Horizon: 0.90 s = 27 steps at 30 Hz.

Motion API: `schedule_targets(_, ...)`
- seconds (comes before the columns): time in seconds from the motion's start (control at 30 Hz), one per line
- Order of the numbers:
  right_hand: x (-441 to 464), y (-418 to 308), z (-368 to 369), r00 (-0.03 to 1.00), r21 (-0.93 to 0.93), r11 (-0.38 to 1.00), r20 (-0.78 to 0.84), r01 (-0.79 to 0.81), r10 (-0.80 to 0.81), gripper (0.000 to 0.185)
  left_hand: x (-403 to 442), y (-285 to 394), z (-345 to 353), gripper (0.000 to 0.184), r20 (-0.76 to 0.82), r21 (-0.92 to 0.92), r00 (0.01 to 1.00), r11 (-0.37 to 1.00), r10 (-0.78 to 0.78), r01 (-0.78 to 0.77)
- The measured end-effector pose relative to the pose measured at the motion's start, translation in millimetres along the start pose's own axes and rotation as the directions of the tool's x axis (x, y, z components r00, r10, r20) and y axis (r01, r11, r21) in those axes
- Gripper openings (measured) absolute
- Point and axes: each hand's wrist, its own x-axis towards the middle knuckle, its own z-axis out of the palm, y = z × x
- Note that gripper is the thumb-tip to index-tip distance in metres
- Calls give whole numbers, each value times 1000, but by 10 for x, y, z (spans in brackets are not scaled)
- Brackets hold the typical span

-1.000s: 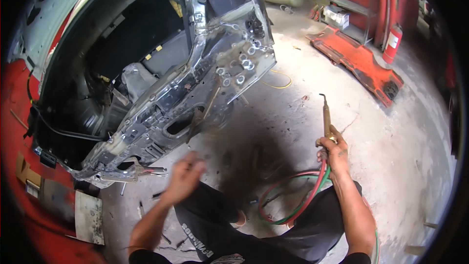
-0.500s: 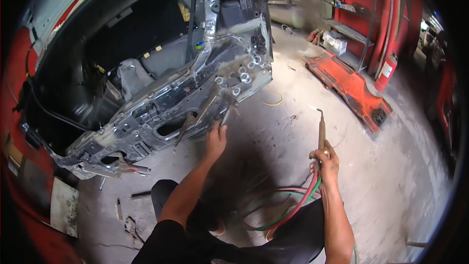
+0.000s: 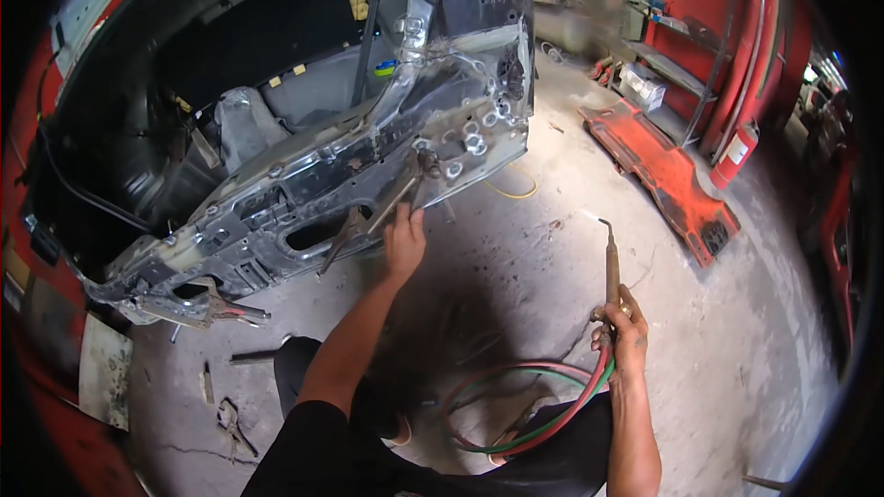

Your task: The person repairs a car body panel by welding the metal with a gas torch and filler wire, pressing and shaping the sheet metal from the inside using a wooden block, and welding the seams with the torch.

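Note:
My right hand [image 3: 629, 336] is closed around a gas torch [image 3: 612, 267], held upright with its bent tip pointing left. A small pale flame shows at the tip. Red and green hoses [image 3: 543, 368] run down from the torch in a loop by my legs. My left hand [image 3: 403, 244] is closed on the handle of locking pliers [image 3: 425, 170], which are clamped at the lower edge of the car's bare rear panel [image 3: 359, 161]. My fingers partly hide that handle. Another pair of locking pliers [image 3: 345, 235] hangs from the panel just left of this hand.
More locking pliers [image 3: 226, 308] grip the panel's left end. A loose clamp [image 3: 235, 428] lies on the concrete floor. To the right are an orange-red panel [image 3: 663, 175], a fire extinguisher [image 3: 736, 156] and a red shelf unit [image 3: 686, 55]. A yellow cable [image 3: 516, 191] curls under the car.
The whole view has shifted slightly. My left hand sits higher and closer to the panel along the pliers. The torch stays upright in my right hand, a little lower in view.

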Motion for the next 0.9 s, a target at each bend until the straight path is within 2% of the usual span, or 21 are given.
schedule_targets(0.1, 20, 31, -3, 1000, -16, 1000, 14, 0, 1, 72, 2, -35, -49, 30, 39, 2, 999, 1000, 25, -25)
schedule_targets(0.2, 14, 5, 18, 1000, -25, 1000, 0, -16, 16, 72, 41, -25, -10, 31, 75, 44, 997, 999, -24, 21)
schedule_targets(0.3, 6, 17, -16, 1000, -5, 1000, 17, -4, 4, 72, 11, -181, 144, 38, -47, -19, 999, 1000, 21, -22)
schedule_targets(0.4, 31, 43, -37, 1000, -26, 1000, -1, 18, -18, 71, 99, 127, -70, 42, 225, 85, 957, 982, -185, 169)
schedule_targets(0.5, 46, 52, -60, 1000, -3, 1000, 7, 21, -21, 71, -210, 60, 62, 46, 197, 19, 964, 984, -176, 176)
schedule_targets(0.57, 17, 27, -42, 999, 6, 1000, 15, 28, -29, 71, -532, 161, -47, 49, 328, -35, 895, 943, -302, 331)
schedule_targets(0.63, -7, 29, -40, 999, 15, 999, 18, 35, -35, 71, -1156, -114, 101, 50, 294, -67, 921, 955, -257, 288)
schedule_targets(0.67, 2, 35, -40, 999, 14, 999, 24, 37, -37, 72, -1459, -229, 130, 54, 334, -20, 898, 950, -287, 311)
schedule_targets(0.7, 6, 41, -41, 999, 11, 999, 30, 40, -40, 72, -1745, -332, 149, 54, 460, 99, 774, 892, -435, 442)
schedule_targets(0.73, 3, 50, -36, 999, 15, 999, 29, 34, -34, 72, -2025, -391, 144, 52, 491, 188, 718, 865, -493, 466)
schedule_targets(0.83, -9, 57, -26, 999, 42, 999, 41, 19, -20, 73, -2914, -801, 207, 46, 599, 381, 524, 791, -606, 479)
schedule_targets(0.9, -19, 57, -29, 999, 33, 999, 31, 22, -23, 72, -3255, -849, 52, 44, 623, 447, 443, 758, -644, 474)
